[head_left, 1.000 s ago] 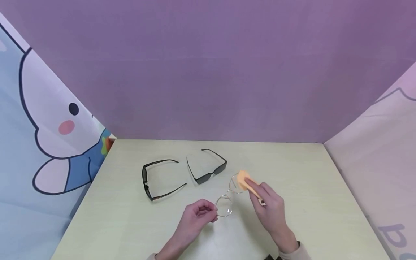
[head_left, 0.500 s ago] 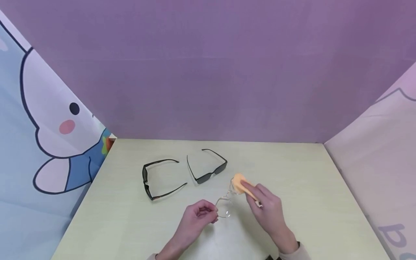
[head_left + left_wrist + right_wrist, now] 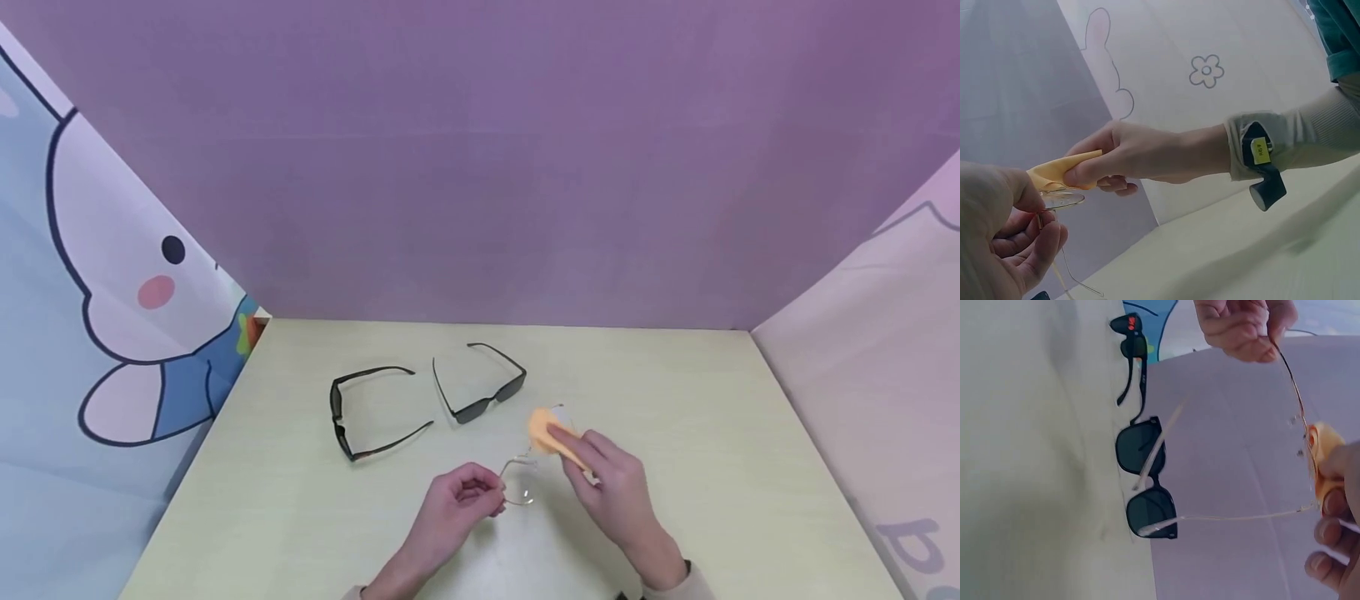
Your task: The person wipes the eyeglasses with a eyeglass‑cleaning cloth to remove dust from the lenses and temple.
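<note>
Thin metal-framed eyeglasses [image 3: 519,502] with clear lenses are held above the table. My left hand [image 3: 459,500] pinches them by the rim at their near left end. An orange-yellow cloth [image 3: 542,432] is gripped in my right hand [image 3: 613,490], pressed over the far lens and hiding most of it. In the right wrist view the cloth [image 3: 1324,447] wraps against the frame, and both temples [image 3: 1241,517] stick out unfolded. The left wrist view shows a rim [image 3: 1069,201] just below the cloth.
Two pairs of black sunglasses lie unfolded on the pale table [image 3: 300,533]: one pair [image 3: 339,417] on the left, another pair [image 3: 480,407] just behind the hands. A purple backdrop [image 3: 480,167] rises at the table's far edge, with printed cloth [image 3: 123,250] along the left side.
My right hand has shifted the cloth a little left and nearer across the far lens, towards the bridge. My left hand stays nearly still, holding the eyeglasses. Both sunglasses lie unmoved.
</note>
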`<action>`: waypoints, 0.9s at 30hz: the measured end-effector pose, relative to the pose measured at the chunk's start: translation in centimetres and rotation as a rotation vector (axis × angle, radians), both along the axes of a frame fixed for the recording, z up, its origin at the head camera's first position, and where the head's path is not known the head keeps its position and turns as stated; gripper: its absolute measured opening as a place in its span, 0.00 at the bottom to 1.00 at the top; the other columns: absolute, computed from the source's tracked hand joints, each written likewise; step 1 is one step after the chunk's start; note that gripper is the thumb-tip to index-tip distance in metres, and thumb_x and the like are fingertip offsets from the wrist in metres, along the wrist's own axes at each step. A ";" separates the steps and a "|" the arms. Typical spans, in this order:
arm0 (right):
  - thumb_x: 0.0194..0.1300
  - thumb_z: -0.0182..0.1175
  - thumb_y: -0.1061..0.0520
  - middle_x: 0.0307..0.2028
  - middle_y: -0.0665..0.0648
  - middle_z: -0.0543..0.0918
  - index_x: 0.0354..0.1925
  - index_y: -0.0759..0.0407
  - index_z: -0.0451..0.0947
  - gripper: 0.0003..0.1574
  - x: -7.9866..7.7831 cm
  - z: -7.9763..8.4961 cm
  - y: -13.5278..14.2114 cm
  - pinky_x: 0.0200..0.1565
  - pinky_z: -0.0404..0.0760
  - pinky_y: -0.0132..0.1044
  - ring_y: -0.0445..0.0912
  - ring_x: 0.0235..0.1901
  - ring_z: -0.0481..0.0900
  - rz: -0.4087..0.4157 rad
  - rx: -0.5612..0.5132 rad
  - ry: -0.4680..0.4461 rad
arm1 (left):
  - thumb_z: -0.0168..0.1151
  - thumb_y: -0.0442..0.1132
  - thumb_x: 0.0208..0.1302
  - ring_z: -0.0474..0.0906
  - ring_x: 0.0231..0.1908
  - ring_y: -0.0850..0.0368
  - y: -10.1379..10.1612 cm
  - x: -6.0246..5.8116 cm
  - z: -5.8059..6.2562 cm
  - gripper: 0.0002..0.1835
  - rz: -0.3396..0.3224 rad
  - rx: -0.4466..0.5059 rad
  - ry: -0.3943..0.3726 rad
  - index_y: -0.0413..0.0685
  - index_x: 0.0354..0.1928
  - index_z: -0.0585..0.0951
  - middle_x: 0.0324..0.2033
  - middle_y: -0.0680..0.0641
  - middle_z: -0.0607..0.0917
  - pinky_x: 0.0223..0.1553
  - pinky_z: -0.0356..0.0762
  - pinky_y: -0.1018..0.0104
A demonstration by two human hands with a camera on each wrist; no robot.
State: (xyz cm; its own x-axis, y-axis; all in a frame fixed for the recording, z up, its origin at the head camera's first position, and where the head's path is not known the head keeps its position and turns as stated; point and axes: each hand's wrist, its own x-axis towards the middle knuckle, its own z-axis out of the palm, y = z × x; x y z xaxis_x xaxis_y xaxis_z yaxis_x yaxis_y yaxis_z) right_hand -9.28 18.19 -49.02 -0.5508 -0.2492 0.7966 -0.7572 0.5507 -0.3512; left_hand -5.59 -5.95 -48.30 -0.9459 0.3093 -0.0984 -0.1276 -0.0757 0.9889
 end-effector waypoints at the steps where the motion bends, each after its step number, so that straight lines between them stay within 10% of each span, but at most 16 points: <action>1: 0.64 0.61 0.64 0.25 0.47 0.76 0.51 0.62 0.87 0.18 0.0 0.1 0.1 0.21 0.64 0.15 0.34 0.19 0.65 -0.025 -0.015 -0.018 | 0.64 0.29 0.67 0.85 0.36 0.63 0.0 0.0 0.0 0.12 -0.002 -0.007 -0.003 0.23 0.46 0.78 0.38 0.35 0.86 0.44 0.86 0.72; 6: 0.58 0.63 0.68 0.24 0.48 0.77 0.53 0.63 0.86 0.22 0.0 0.4 0.4 0.20 0.68 0.16 0.33 0.20 0.66 -0.056 -0.042 -0.070 | 0.64 0.29 0.67 0.84 0.35 0.63 0.0 0.1 -0.1 0.11 -0.004 -0.030 0.000 0.25 0.45 0.79 0.38 0.34 0.86 0.43 0.86 0.73; 13: 0.77 0.56 0.55 0.29 0.50 0.81 0.52 0.61 0.87 0.17 0.3 -0.3 -0.4 0.24 0.68 0.15 0.35 0.21 0.69 0.070 0.038 0.018 | 0.63 0.27 0.68 0.84 0.35 0.65 0.1 -0.1 -0.2 0.12 -0.003 0.014 0.024 0.21 0.45 0.77 0.38 0.32 0.86 0.42 0.86 0.73; 21: 0.59 0.65 0.67 0.24 0.48 0.75 0.53 0.60 0.87 0.23 -0.1 0.2 0.4 0.21 0.70 0.17 0.35 0.20 0.67 -0.059 -0.051 -0.070 | 0.63 0.29 0.68 0.85 0.35 0.64 0.1 -0.2 -0.4 0.11 -0.016 -0.017 0.017 0.23 0.45 0.79 0.37 0.39 0.86 0.43 0.87 0.72; 27: 0.58 0.63 0.67 0.28 0.49 0.80 0.53 0.60 0.87 0.23 0.5 -0.1 -0.4 0.23 0.67 0.15 0.35 0.21 0.68 0.024 0.026 -0.059 | 0.64 0.28 0.68 0.84 0.35 0.64 0.1 -0.2 -0.4 0.12 -0.009 0.004 0.025 0.21 0.45 0.78 0.38 0.33 0.85 0.42 0.86 0.73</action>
State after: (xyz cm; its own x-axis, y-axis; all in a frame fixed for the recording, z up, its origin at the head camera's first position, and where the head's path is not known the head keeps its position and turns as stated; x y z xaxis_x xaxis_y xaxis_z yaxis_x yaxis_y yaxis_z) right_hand -8.79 17.83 -49.13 -0.5902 -0.2835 0.7558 -0.7488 0.5420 -0.3814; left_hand -5.77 -5.82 -48.75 -0.9453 0.3179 -0.0732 -0.1034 -0.0791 0.9915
